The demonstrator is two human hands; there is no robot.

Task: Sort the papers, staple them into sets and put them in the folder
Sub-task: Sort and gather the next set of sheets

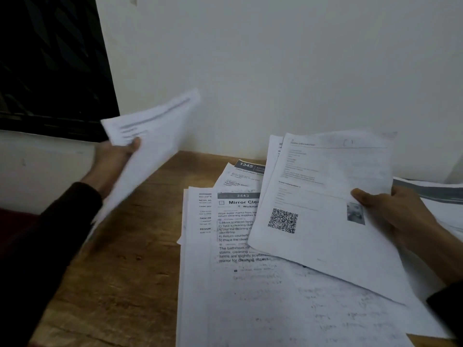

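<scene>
**Two handfuls of paper, one pile between them**

Two hands work the sort. At mid-left of the frame, the left hand (117, 152) pinches a blurred sheet (147, 144), its long axis running up-right, over bare wooden table (120, 284). Lower centre lies the loose pile (240, 246). At right, the right hand (390, 209) grips a QR-coded set (323, 196) directly above that pile, so it looks nearer for the next pick. No stapler or folder shows.

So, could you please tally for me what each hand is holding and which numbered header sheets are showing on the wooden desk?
Blurred white sheet held up in left hand: 1
White QR-code sheets gripped by right hand: at least 2
Grey-header numbered sheets on desk: 2 (1345, 2643)
Total: at least 5
</scene>
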